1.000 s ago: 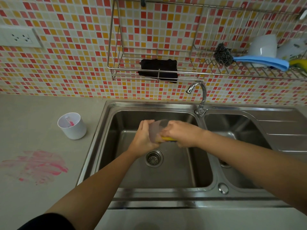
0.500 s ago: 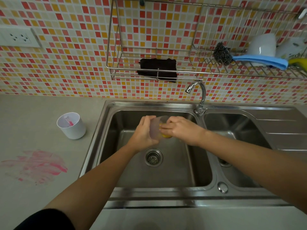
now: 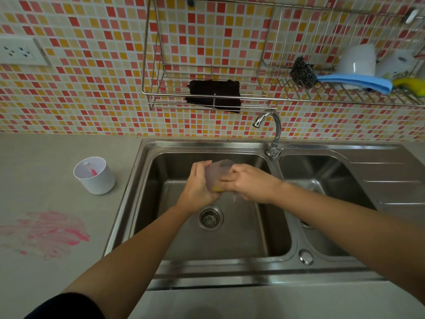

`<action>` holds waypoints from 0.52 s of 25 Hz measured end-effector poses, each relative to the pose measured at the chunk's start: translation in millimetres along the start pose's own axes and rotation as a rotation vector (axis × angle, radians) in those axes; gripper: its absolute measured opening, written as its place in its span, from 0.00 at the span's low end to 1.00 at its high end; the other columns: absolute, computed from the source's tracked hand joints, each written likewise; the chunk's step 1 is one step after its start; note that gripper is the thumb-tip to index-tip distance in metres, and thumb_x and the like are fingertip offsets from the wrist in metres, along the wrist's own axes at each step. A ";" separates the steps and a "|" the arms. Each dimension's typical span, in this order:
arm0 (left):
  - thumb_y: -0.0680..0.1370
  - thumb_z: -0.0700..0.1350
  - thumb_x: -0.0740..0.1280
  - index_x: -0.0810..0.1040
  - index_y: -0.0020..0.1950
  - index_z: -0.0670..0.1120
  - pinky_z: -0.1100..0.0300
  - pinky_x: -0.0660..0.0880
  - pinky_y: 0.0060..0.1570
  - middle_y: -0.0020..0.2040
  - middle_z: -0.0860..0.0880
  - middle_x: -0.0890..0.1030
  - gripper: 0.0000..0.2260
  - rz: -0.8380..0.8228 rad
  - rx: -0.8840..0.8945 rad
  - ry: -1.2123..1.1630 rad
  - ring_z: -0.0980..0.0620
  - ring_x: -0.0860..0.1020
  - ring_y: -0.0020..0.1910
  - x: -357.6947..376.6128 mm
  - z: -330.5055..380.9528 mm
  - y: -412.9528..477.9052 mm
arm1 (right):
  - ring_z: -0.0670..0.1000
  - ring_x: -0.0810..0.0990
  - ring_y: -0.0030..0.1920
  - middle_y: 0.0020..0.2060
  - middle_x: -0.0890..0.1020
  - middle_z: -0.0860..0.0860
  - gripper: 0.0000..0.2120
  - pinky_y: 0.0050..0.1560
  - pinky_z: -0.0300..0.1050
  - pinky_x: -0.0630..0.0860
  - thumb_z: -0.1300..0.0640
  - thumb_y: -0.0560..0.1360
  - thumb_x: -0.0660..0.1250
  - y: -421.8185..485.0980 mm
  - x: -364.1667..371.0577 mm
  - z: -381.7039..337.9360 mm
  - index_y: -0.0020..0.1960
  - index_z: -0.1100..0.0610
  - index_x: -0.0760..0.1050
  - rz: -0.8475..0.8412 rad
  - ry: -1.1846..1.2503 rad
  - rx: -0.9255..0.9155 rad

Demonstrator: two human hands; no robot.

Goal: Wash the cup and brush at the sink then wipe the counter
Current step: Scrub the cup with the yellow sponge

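Stainless steel fills my feed: the double sink (image 3: 241,245) sits dead centre, and both hands are over its left basin, just above the drain (image 3: 211,218). The left hand (image 3: 198,184) is wrapped round a translucent cup (image 3: 218,172), fingers and thumb curled on its wall, holding it tipped on its side in the air and clear of the basin floor. The right hand (image 3: 249,184) is closed against the cup's other side, fingers bent round a yellow sponge (image 3: 217,189); I only get a sliver of it under the cup. The tap (image 3: 274,127) arches over the divider between the two basins, spout pointing left, and I can't make out any water from it. Off to the left, on the grey desk (image 3: 34,162), a white cup (image 3: 97,180) stands upright just beside the sink rim, with a pink brush (image 3: 91,170) leaning inside it. Nearer me on the same desk there's a pink smear (image 3: 46,233), well apart from that cup. Up on the tiled wall, a wire rack (image 3: 161,97) holds a dark cloth (image 3: 215,94) draped over its front rail. Further right along the rack I can see a steel scourer (image 3: 302,72), a blue cloth (image 3: 355,81) and a white mug (image 3: 356,59) lying tipped over. A wall socket (image 3: 17,51) sits at far left.
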State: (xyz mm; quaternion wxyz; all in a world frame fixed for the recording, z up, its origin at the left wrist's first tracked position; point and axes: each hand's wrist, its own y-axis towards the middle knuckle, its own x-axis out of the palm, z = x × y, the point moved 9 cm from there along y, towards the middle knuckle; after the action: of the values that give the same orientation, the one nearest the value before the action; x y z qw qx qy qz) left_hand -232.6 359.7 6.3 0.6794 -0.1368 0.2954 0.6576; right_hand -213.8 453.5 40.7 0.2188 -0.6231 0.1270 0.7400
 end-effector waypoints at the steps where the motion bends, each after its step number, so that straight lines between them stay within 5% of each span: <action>1: 0.63 0.41 0.78 0.61 0.69 0.41 0.75 0.67 0.50 0.63 0.46 0.66 0.39 -0.010 -0.005 -0.019 0.54 0.69 0.60 -0.5 -1.0 0.9 | 0.56 0.79 0.46 0.55 0.82 0.51 0.24 0.45 0.51 0.79 0.61 0.62 0.77 -1.8 -0.8 0.4 0.57 0.54 0.78 0.030 -0.049 -0.035; 6: 0.61 0.42 0.80 0.60 0.71 0.51 0.77 0.67 0.52 0.64 0.55 0.69 0.44 -0.188 0.005 -0.087 0.59 0.70 0.61 3.0 -1.1 2.7 | 0.52 0.79 0.48 0.55 0.82 0.49 0.23 0.44 0.46 0.77 0.60 0.64 0.77 -8.9 -8.0 -4.6 0.58 0.52 0.78 0.114 -0.363 -0.200; 13: 0.61 0.39 0.79 0.66 0.65 0.41 0.82 0.65 0.48 0.58 0.49 0.69 0.36 -0.029 0.017 -0.007 0.54 0.71 0.56 2.3 0.0 -0.9 | 0.55 0.77 0.51 0.51 0.81 0.52 0.15 0.52 0.50 0.74 0.61 0.69 0.69 7.2 5.9 3.3 0.55 0.53 0.75 -0.184 0.045 0.066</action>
State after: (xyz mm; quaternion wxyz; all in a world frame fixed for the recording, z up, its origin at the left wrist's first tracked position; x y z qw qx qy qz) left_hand -231.8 361.6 4.7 0.6910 -0.1329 0.2966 0.6457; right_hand -220.9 449.7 35.0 0.3035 -0.6410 0.0984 0.6981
